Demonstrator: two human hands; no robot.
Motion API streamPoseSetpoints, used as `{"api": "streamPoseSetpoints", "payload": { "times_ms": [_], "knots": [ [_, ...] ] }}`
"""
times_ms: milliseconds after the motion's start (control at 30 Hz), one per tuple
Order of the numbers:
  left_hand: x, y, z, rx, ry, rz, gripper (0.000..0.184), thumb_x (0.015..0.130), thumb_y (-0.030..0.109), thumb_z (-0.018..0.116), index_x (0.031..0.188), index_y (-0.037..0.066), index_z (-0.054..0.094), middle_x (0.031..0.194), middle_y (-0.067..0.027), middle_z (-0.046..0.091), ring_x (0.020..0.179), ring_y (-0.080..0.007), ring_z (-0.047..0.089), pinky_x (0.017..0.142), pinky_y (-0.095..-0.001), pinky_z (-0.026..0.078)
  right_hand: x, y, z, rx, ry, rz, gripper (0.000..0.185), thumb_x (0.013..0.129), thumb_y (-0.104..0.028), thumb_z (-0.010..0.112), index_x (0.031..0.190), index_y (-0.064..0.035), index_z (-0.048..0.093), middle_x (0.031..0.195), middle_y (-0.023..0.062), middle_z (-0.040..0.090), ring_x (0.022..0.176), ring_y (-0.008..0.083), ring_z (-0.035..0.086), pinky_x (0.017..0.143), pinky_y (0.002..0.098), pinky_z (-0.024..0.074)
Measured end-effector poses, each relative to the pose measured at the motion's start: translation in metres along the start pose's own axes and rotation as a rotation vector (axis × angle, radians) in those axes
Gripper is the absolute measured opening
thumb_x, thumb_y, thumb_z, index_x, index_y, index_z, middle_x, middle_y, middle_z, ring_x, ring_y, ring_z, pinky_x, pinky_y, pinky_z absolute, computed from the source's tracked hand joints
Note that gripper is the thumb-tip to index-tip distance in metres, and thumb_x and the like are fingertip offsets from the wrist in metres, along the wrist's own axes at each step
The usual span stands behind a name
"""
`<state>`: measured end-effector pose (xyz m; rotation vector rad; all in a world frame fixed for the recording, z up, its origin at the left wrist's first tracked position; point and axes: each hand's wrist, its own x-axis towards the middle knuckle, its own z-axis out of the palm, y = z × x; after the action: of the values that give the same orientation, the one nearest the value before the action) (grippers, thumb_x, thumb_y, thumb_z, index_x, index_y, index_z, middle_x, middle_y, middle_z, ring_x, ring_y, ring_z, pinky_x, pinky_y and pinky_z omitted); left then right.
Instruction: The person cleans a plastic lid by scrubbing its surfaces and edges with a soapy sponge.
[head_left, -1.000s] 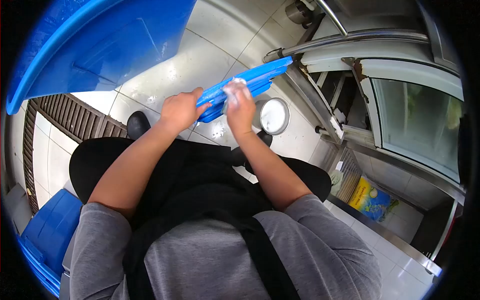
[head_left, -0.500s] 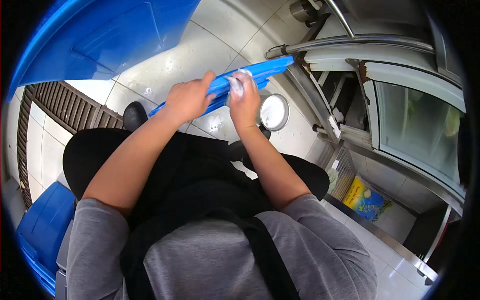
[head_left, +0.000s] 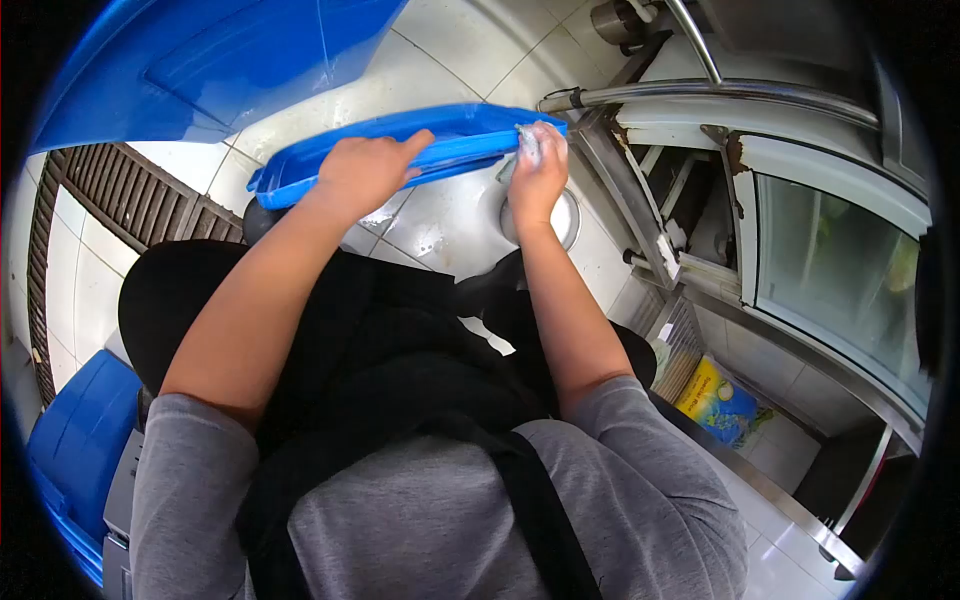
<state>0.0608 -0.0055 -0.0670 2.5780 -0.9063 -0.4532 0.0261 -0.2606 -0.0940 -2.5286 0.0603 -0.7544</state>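
A blue plastic lid-like piece (head_left: pixel 450 152) is held tilted above the tiled floor, its long side running from left to right. My left hand (head_left: pixel 368 172) grips its near edge left of the middle, with the index finger stretched along it. At the right end, my right hand (head_left: pixel 540 172) is closed on a soapy cloth or sponge (head_left: pixel 529 146), pressed to the rim. Under the right hand stands a round metal pot (head_left: pixel 571 222), partly hidden by the hand and wrist.
A big blue bin (head_left: pixel 240 70) fills the upper left. A drain grate (head_left: pixel 140 195) crosses the floor at the left, above more blue plastic (head_left: pixel 88 420). At the right are a metal frame with a glass door (head_left: pixel 835 270) and a yellow-blue bag (head_left: pixel 718 400).
The blue piece has turned so that more of its inner face shows. My right hand has slid right along the rim to its end and now covers part of the pot.
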Motion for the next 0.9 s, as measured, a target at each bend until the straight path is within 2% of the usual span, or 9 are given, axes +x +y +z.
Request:
{"api": "streamPoseSetpoints", "payload": {
  "times_ms": [67,167,233,300,400,700,867,900],
  "knots": [
    [0.005,0.0,0.001,0.077,-0.018,-0.04,0.038,0.096,0.039,0.054,0.128,0.021,0.044,0.088,-0.0145,0.069,0.081,-0.0369,0.068,0.067,-0.0465,0.054,-0.001,0.0,0.005,0.064,-0.033,0.041,0.024,0.079,0.004,0.065,0.102,-0.0036,0.064,0.115,0.0166,0.062,0.106,0.0363,0.06,0.093,0.0415,0.0479],
    [0.008,-0.006,-0.02,0.006,-0.003,-0.109,0.037,0.096,0.04,0.053,0.126,0.021,0.046,0.088,-0.0146,0.07,0.08,-0.0364,0.068,0.067,-0.0469,0.054,0.005,0.007,-0.006,0.013,-0.041,0.067,0.024,0.079,0.004,0.066,0.102,-0.0034,0.064,0.115,0.0162,0.061,0.105,0.036,0.06,0.093,0.0405,0.0481],
    [0.005,-0.002,-0.03,-0.024,-0.038,-0.145,0.037,0.096,0.043,0.053,0.125,0.021,0.047,0.089,-0.0154,0.07,0.083,-0.0359,0.068,0.071,-0.0477,0.054,0.011,0.009,-0.008,-0.02,0.0,0.061,0.024,0.079,0.003,0.066,0.102,-0.0034,0.064,0.113,0.0163,0.061,0.106,0.0362,0.06,0.094,0.0402,0.0475],
    [0.002,0.003,-0.032,-0.07,-0.095,-0.151,0.039,0.096,0.041,0.054,0.128,0.019,0.047,0.093,-0.0143,0.07,0.091,-0.0334,0.068,0.079,-0.0468,0.053,0.019,0.01,-0.007,0.01,0.039,0.017,0.025,0.079,0.003,0.067,0.103,-0.0028,0.065,0.114,0.0165,0.061,0.107,0.0368,0.059,0.095,0.0407,0.0468],
    [-0.001,0.008,-0.029,-0.08,-0.115,-0.131,0.039,0.096,0.042,0.054,0.128,0.02,0.048,0.094,-0.0149,0.071,0.091,-0.0336,0.068,0.08,-0.0472,0.053,0.02,0.009,-0.006,-0.025,-0.022,0.027,0.025,0.078,0.003,0.066,0.102,-0.0024,0.065,0.115,0.0171,0.061,0.108,0.0372,0.058,0.096,0.042,0.0461],
    [0.003,0.01,-0.026,-0.05,-0.142,-0.139,0.038,0.096,0.043,0.053,0.125,0.019,0.048,0.092,-0.0137,0.07,0.091,-0.0336,0.068,0.079,-0.0476,0.053,0.018,0.01,-0.012,-0.133,-0.1,0.002,0.028,0.076,0.004,0.063,0.103,-0.0034,0.067,0.112,0.017,0.062,0.109,0.037,0.056,0.096,0.0435,0.0451],
    [0.0,0.01,-0.015,-0.061,-0.052,-0.117,0.04,0.094,0.046,0.055,0.124,0.02,0.048,0.087,-0.0155,0.07,0.086,-0.0354,0.068,0.074,-0.0488,0.053,0.005,-0.022,0.002,-0.216,-0.139,-0.109,0.024,0.077,-0.002,0.062,0.1,-0.0048,0.067,0.11,0.0155,0.063,0.104,0.0356,0.057,0.093,0.0463,0.0444],
    [0.0,0.013,-0.016,-0.066,-0.053,-0.121,0.039,0.094,0.045,0.055,0.124,0.02,0.048,0.086,-0.0154,0.07,0.085,-0.0352,0.068,0.074,-0.0488,0.053,0.003,-0.032,0.007,-0.124,-0.182,-0.126,0.024,0.077,-0.002,0.062,0.1,-0.0056,0.068,0.109,0.0147,0.064,0.106,0.0345,0.057,0.095,0.0466,0.0432]
  ]
}}
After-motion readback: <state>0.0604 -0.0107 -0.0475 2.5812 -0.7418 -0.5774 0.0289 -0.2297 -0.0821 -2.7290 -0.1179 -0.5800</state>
